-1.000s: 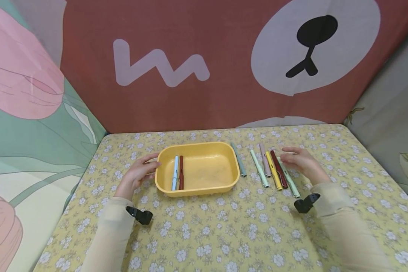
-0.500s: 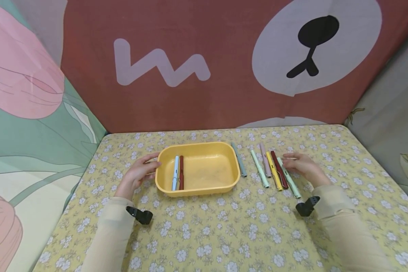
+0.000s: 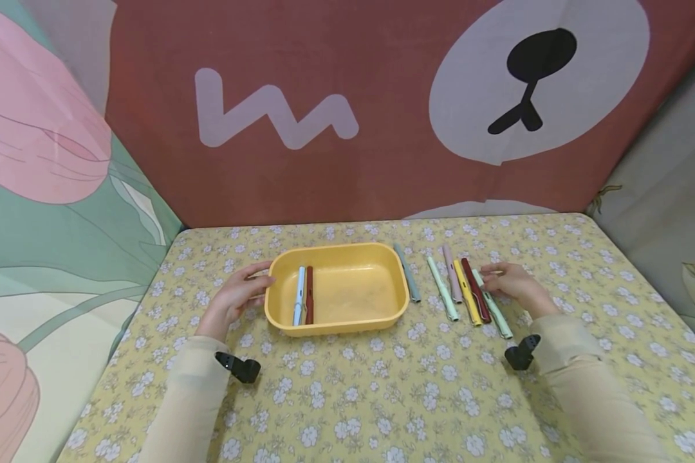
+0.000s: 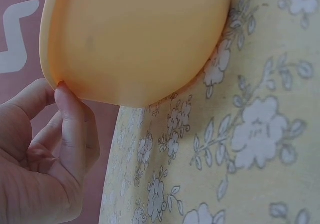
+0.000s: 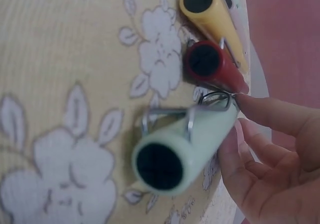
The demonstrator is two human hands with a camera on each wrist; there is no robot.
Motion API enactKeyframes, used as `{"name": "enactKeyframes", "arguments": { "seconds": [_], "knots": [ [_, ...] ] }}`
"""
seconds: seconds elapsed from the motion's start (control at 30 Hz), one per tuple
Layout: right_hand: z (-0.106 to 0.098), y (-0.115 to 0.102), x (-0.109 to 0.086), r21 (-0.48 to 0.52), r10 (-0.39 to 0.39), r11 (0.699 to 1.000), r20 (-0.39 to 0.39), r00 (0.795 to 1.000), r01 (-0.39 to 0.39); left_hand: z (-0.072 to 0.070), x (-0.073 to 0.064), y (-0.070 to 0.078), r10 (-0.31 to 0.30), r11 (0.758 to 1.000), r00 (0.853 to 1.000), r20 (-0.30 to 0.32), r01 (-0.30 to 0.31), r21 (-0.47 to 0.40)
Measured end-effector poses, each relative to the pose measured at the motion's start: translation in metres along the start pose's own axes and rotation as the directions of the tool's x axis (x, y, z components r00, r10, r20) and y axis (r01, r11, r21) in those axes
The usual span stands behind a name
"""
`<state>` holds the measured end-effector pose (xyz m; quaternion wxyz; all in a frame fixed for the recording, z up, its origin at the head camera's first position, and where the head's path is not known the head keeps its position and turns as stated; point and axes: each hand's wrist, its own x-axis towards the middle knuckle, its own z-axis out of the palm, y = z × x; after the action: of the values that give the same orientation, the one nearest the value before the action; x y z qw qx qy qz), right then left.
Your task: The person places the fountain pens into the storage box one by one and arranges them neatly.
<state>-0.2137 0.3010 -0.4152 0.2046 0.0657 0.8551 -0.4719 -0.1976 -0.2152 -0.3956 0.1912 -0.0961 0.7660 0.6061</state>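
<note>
My left hand pinches the left end of a yellow plastic tray, thumb and fingertips at the rim. Inside that tray, a light blue pen and a dark red pen lie side by side at the left. To the right, my right hand holds the far end of a pale green pen between thumb and fingers. The right wrist view shows the pen's clip and dark round end facing the camera. Directly beside it lie another dark red pen and a yellow pen.
A lilac pen and a second pale green pen lie left of the yellow one. One grey-teal pen rests along the tray's right side. A flowered cloth covers the table, and a red patterned backdrop rises behind it.
My right hand has come down slightly, and its fingers have drawn in on the far end of the pale green pen. The left hand and tray have stayed put.
</note>
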Motion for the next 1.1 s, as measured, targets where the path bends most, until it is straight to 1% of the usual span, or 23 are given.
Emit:
{"name": "enactKeyframes", "arguments": {
  "seconds": [0.1,0.23,0.37,0.5,0.6,0.7,0.83,0.93,1.1],
  "knots": [
    [0.003,-0.005,-0.004,-0.073,0.012,0.997,-0.007,1.0,-0.013,0.0,0.0,0.0,0.0,1.0,1.0,-0.006,0.0,0.003],
    [0.005,-0.009,-0.006,-0.137,0.026,0.99,-0.023,0.999,-0.029,0.0,0.0,0.0,0.003,1.0,1.0,-0.007,-0.003,0.005],
    [0.007,-0.008,-0.004,-0.177,0.033,0.983,-0.039,0.999,-0.039,0.001,-0.001,0.0,0.004,1.0,1.0,-0.001,-0.004,0.0],
    [0.009,-0.008,-0.004,-0.193,0.042,0.98,-0.063,0.997,-0.054,0.001,0.0,0.0,-0.001,1.0,1.0,-0.007,0.001,-0.007],
    [0.008,-0.008,-0.004,-0.198,0.045,0.978,-0.084,0.995,-0.061,0.001,0.001,0.0,-0.009,1.0,1.0,-0.013,0.009,-0.005],
    [0.005,-0.008,-0.003,-0.19,0.03,0.981,-0.089,0.996,-0.046,0.001,0.001,0.0,-0.012,1.0,1.0,-0.013,0.012,-0.006],
    [0.0,-0.01,-0.007,-0.147,0.005,0.989,-0.047,0.999,-0.012,0.001,0.002,0.001,-0.01,1.0,1.0,-0.014,0.01,-0.007],
    [-0.003,-0.013,-0.009,-0.127,0.0,0.992,-0.025,1.0,-0.003,0.001,0.002,0.001,-0.011,1.0,1.0,-0.019,0.011,-0.006],
    [-0.006,-0.018,-0.011,-0.126,-0.015,0.992,-0.063,0.998,0.007,0.0,0.001,0.001,-0.008,1.0,1.0,-0.017,0.007,-0.005]
  ]
}}
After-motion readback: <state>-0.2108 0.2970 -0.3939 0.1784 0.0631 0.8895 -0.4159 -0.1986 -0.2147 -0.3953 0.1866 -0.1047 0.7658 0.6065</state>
